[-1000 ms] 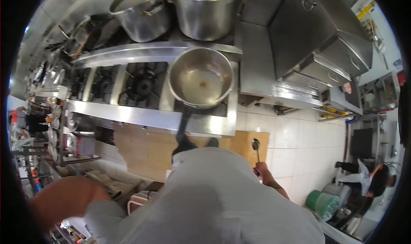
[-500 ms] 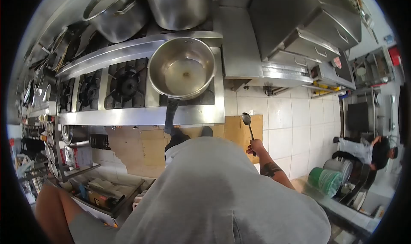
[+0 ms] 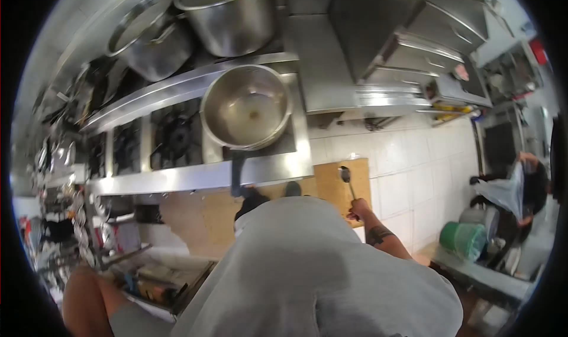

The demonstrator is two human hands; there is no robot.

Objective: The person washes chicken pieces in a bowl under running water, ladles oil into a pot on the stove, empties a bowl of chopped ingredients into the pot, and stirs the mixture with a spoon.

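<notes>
My right hand [image 3: 358, 210] is closed around the handle of a long metal serving spoon [image 3: 345, 174], held out to the right of my body over the cardboard on the floor. The spoon's bowl points away from me, apart from the stove. Of my left side only the bent arm [image 3: 89, 304] shows at the lower left; the hand itself is out of sight. In front of me a pressure-cooker-like steel pot [image 3: 245, 137] without a lid sits on the right end of the stove, its dark handle [image 3: 236, 174] jutting toward me. A shallow pale liquid [image 3: 253, 116] covers its bottom.
Two big stockpots [image 3: 228, 29] stand behind the front burners [image 3: 177, 133]. A steel counter [image 3: 328, 71] adjoins the stove on the right. At far right a co-worker [image 3: 535, 186] handles a clear plastic bag [image 3: 503, 189] near a green bucket [image 3: 457, 237]. A drawer-like bin [image 3: 195, 287] lies at left.
My view has shifted and tilted slightly, so the stove sits lower in it. My right hand still grips the spoon. The co-worker's plastic bag has spread open between their hands.
</notes>
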